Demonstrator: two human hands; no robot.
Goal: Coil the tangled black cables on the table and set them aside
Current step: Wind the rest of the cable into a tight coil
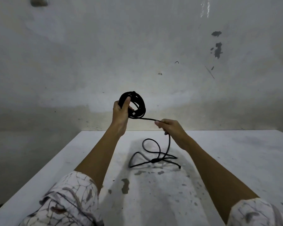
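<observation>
My left hand (121, 111) is raised above the far edge of the table and grips a round coil of black cable (138, 103), thumb pressed over its left side. A single strand runs from the coil's bottom to my right hand (171, 128), which pinches it between thumb and fingers. Below that hand the strand drops to the table, where the loose rest of the cable (153, 158) lies in a few crossing loops with its end at the right.
The white table (235, 160) is stained with grey paint chips near its middle and front. Its left edge runs diagonally; beyond it is a drop. A worn grey wall (137, 46) stands close behind the far edge.
</observation>
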